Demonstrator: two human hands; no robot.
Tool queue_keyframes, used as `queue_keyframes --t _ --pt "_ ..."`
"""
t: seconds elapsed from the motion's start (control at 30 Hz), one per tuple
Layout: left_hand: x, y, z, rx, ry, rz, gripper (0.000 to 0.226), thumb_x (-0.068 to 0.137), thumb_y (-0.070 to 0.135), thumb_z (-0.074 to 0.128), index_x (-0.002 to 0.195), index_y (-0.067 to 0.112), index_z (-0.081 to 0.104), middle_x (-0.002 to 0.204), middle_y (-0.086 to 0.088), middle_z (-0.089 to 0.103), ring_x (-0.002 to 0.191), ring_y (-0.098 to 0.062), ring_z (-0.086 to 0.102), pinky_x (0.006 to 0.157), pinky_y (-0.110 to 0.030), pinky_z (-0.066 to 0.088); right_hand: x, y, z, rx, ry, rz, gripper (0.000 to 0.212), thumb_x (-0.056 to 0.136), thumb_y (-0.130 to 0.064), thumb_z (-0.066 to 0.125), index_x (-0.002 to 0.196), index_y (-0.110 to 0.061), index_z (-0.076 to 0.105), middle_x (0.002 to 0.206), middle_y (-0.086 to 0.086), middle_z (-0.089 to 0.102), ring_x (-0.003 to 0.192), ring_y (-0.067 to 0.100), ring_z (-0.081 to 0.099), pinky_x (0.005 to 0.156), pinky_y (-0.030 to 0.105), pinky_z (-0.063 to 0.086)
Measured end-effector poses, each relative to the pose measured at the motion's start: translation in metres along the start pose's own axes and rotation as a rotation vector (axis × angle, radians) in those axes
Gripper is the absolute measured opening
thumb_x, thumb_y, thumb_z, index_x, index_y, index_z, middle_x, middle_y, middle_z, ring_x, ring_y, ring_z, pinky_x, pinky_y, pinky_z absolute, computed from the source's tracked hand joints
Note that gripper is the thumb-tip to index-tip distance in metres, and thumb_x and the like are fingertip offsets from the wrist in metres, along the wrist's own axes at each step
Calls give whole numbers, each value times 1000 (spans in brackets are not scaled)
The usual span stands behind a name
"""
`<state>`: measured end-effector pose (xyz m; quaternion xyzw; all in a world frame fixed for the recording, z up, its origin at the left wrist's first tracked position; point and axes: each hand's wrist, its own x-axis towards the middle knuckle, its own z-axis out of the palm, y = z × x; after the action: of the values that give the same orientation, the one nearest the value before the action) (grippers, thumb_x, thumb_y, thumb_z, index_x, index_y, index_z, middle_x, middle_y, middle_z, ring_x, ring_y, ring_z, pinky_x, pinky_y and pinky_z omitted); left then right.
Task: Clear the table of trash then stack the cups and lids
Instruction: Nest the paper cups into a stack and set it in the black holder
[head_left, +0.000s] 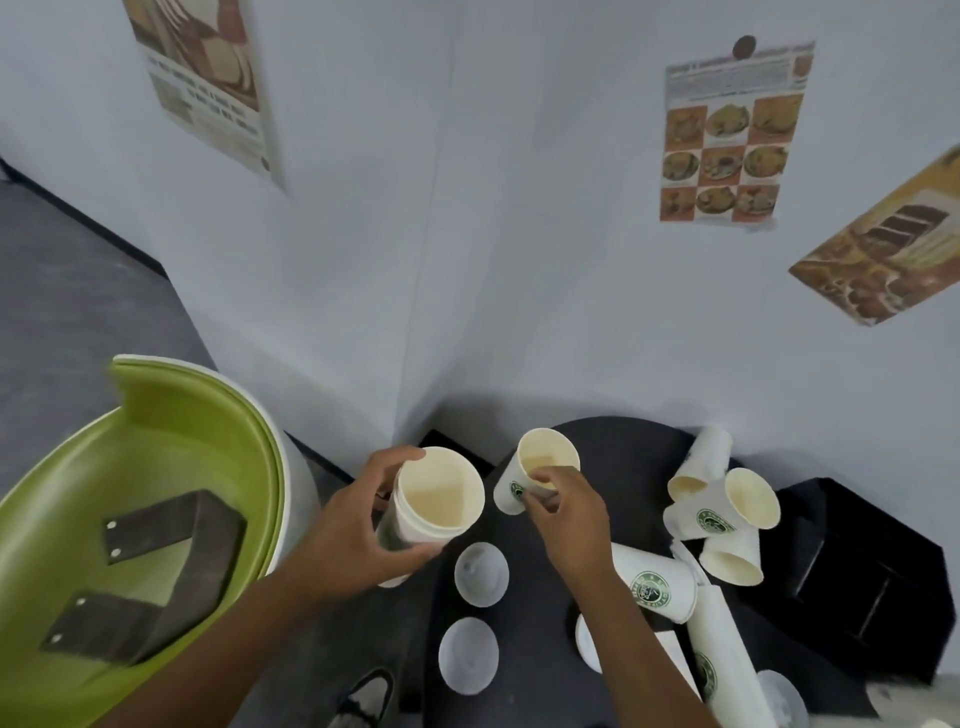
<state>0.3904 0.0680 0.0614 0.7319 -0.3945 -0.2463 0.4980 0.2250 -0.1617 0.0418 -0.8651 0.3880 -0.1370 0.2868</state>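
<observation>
Cups (439, 499) white, green logo, left fingers (400, 457) gripping one, right fingers (540, 475) pinching another's (545, 467) rim

Your left hand (358, 525) covers the near side of the cup (434, 499) it grips, and whatever dark print sits on that cup's lower wall is too smeared to read. Your right hand (566, 506) hides part of the second cup (540, 467), showing only a sliver of its green logo. Your right forearm crosses one white lid (587, 642) at lower centre, leaving just an edge. The frame's bottom edge cuts off the lying cup stack (727, 670) and a shoe (366, 699). The wall posters' (727, 135) text is unreadably blurred.
</observation>
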Motion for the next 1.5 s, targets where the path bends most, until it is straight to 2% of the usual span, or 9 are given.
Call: queue_keyframes --t 0.1,0.23,0.33,0.6,0.77,0.97,1.1,1.23,1.5 --pt "10 -6 3 -12 -23 -14 96 65 36 95 139 54 36 133 31 56 124 -2 59 101 -30 56 2 5 5 -38 21 -14 14 88 -17 78 101 -17 72 102 -4 69 84 16 70 76 32 59" --pt "24 -6 8 -2 -63 -10 96 65 35 95 136 59 35 130 34 56 122 3 59 97 -25 55 -3 5 -6 11 107 -25 16 82 -5 80 90 -16 73 90 -10 65 83 2 65 70 8 48" --pt "34 -5 9 -6 -89 0 96 63 38 95 137 55 37 132 31 56 122 0 59 96 -24 54 -13 -6 -29 66 216 -39 18 80 -3 81 88 -16 73 89 -9 65 84 -2 62 70 2 43" --pt "49 11 30 21 -173 54 97 59 33 99 136 51 42 130 30 59 117 4 60 92 -21 52 -77 -49 -131 226 502 -82 19 81 -2 81 86 -18 72 91 -11 68 81 15 68 71 18 53" --pt "47 49 59 14 -212 139 98 60 34 99 135 54 40 131 27 61 118 -1 63 94 -21 51 -124 -71 -190 450 620 -89 26 83 -1 78 83 -26 71 88 -1 70 79 22 68 72 25 54" --pt "21 102 97 10 -275 261 94 63 31 98 134 55 40 131 34 57 118 5 60 91 -8 47 -170 -68 -212 347 617 -150 18 82 -8 78 84 -25 71 87 -3 70 79 24 67 70 40 55" --pt "-1 126 118 17 -320 295 95 65 37 96 138 52 37 131 35 57 117 8 59 91 -11 51 -199 -52 -217 320 590 -156 8 82 -20 80 86 -21 73 88 -6 70 77 19 68 68 25 53" --pt "-27 147 142 25 -375 304 103 67 41 94 145 54 28 133 33 57 121 5 59 97 -28 57 -225 -29 -219 234 548 -194 9 82 -19 79 88 -21 73 92 -10 68 79 15 66 67 19 49" --pt "-83 161 190 81 -426 348 109 68 45 92 146 64 20 135 36 55 124 6 58 102 -22 52 -286 23 -208 300 477 -92 20 78 -26 78 95 -36 72 103 -13 67 83 14 66 76 38 53"
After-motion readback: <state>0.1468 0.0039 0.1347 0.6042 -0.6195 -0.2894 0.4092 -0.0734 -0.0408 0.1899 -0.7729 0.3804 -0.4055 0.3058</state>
